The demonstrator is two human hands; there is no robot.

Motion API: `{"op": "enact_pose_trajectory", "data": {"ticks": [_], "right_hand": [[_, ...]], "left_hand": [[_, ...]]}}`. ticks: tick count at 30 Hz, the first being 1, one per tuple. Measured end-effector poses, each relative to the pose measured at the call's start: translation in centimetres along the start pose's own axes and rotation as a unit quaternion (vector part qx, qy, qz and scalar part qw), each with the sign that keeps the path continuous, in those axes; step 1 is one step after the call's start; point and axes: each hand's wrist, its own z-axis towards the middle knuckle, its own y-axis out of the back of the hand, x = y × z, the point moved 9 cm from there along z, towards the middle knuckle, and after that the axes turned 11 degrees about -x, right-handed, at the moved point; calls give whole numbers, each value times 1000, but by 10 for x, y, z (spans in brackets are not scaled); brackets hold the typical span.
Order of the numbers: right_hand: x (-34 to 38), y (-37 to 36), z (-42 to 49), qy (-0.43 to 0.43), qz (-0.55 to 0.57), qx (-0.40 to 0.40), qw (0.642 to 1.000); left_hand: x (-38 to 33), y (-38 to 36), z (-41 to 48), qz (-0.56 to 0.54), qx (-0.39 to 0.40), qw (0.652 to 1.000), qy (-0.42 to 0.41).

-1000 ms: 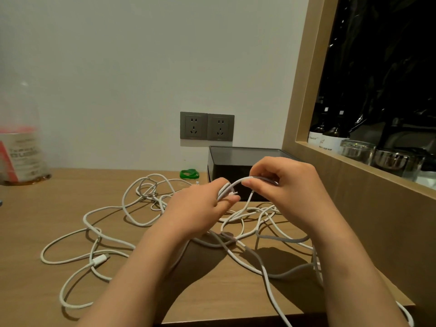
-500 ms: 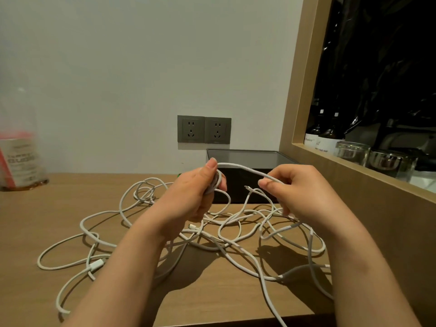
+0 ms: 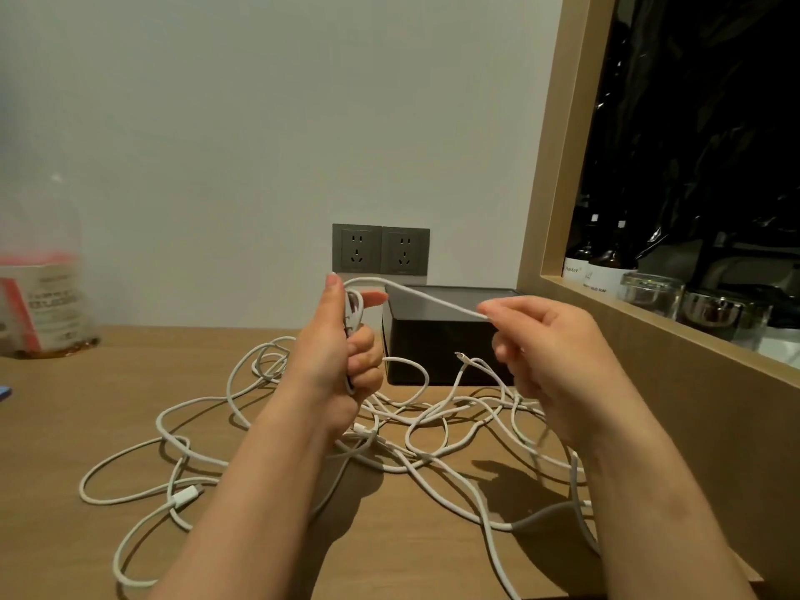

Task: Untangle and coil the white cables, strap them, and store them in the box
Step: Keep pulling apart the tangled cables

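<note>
Sloping down rightward, taut white cable [image 3: 433, 299]

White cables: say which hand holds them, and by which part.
Left hand grips coiled turns of a white cable; right hand pinches the taut stretch leading from them.

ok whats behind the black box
Behind the black box stands the wall with two grey sockets, just above its top edge. The strip of desk between box and wall is hidden by the box.
</note>
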Motion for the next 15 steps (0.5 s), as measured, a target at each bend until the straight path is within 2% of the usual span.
{"op": "enact_pose_trajectory", "data": {"ticks": [2,5,7,12,15], "right_hand": [[16,6,0,132,-147,-73,978],[25,-10,-7,236,-241,-59,939],[24,-20,-9,251,-263,-21,931],[14,-44,-17,225,-288,104,925],[12,-52,-22,220,-298,142,918]], "left_hand": [[1,6,2,-44,-25,999,18],[1,9,3,-98,-34,994,33],[-1,9,3,-115,-32,992,39],[-3,18,7,-109,-52,992,35],[-4,23,10,-98,-67,993,26]]}}
